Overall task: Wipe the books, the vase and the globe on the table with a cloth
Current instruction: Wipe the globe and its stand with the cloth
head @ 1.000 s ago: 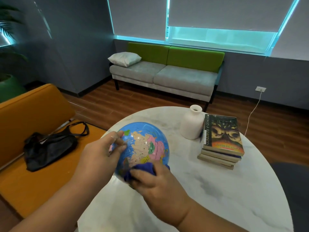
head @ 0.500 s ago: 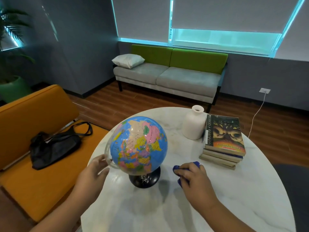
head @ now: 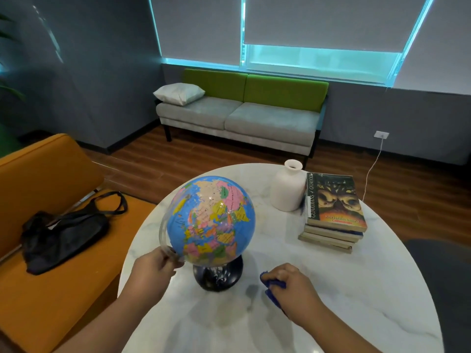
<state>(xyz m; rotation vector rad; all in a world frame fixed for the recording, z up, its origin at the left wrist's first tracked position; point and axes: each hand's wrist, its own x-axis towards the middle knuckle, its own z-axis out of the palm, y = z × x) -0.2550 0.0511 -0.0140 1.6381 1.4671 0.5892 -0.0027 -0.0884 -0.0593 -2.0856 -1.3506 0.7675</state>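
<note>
Fingers (head: pixel 167 257) of the left hand (head: pixel 150 273) are pinched on the clear arc (head: pixel 163 226) of the globe (head: pixel 214 217), which stands on its dark base (head: pixel 216 277) on the marble tabletop (head: pixel 369 296). To the right of the base, the right hand (head: pixel 295 289) has its fingers (head: pixel 283 273) curled round a bunched blue cloth (head: pixel 274 286) pressed to the surface. The danger looks plain: the globe sits towards the tabletop's left rim and is held only at the thin arc, so a hard tug or a heavy wipe could tip it or push it off that side. Behind and to the right of the globe, the white vase (head: pixel 289 191) stands so close to the books (head: pixel 334 220) that contact cannot be ruled out, and a careless swipe at either could topple it. The count: one globe, one vase, one cloth, two hands, and a stack of four or perhaps five books, its lower edges too close to separate. Left of the globe, one black bag (head: pixel 63 233) lies on an orange seat (head: pixel 46 174).
</note>
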